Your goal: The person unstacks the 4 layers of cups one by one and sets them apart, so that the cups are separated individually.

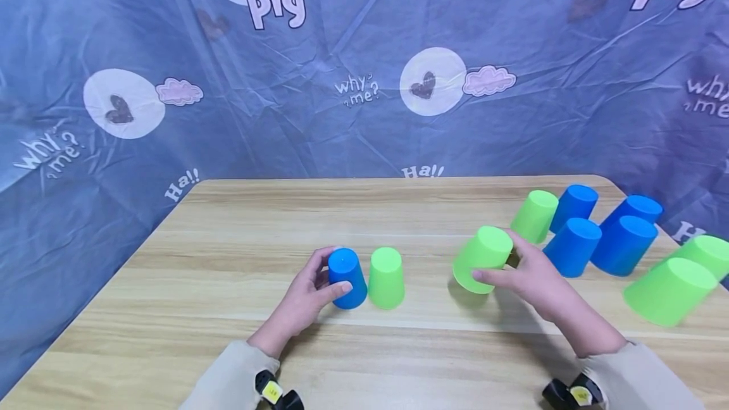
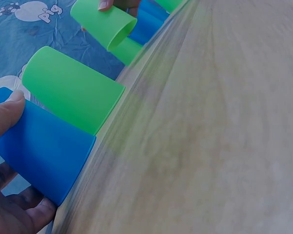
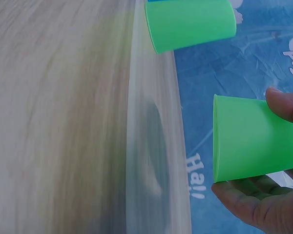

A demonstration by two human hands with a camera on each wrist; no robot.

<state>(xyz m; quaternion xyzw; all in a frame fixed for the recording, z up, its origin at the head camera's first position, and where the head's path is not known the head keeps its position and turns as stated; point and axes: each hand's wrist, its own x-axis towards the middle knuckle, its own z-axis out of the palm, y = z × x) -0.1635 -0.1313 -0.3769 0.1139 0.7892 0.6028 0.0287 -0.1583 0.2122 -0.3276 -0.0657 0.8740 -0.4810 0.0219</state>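
Note:
My left hand (image 1: pixel 303 299) grips an upside-down blue cup (image 1: pixel 348 280) from its left side, thumb across the front; its rim is at the tabletop. Right beside that cup stands an upside-down green cup (image 1: pixel 386 278), which no hand holds. To the right, my right hand (image 1: pixel 532 277) holds another green cup (image 1: pixel 483 258) with its mouth downward, thumb in front and the other fingers behind. In the right wrist view this held cup (image 3: pixel 256 139) is raised above the table, and a shadow lies below it.
Toward the right of the wooden table (image 1: pixel 273 220) several upside-down cups stand close together: a green cup (image 1: pixel 534 217) at the back, several blue cups (image 1: pixel 572 247), and two green cups (image 1: pixel 670 291) near the right edge. A printed blue cloth (image 1: pixel 319 125) hangs behind the table.

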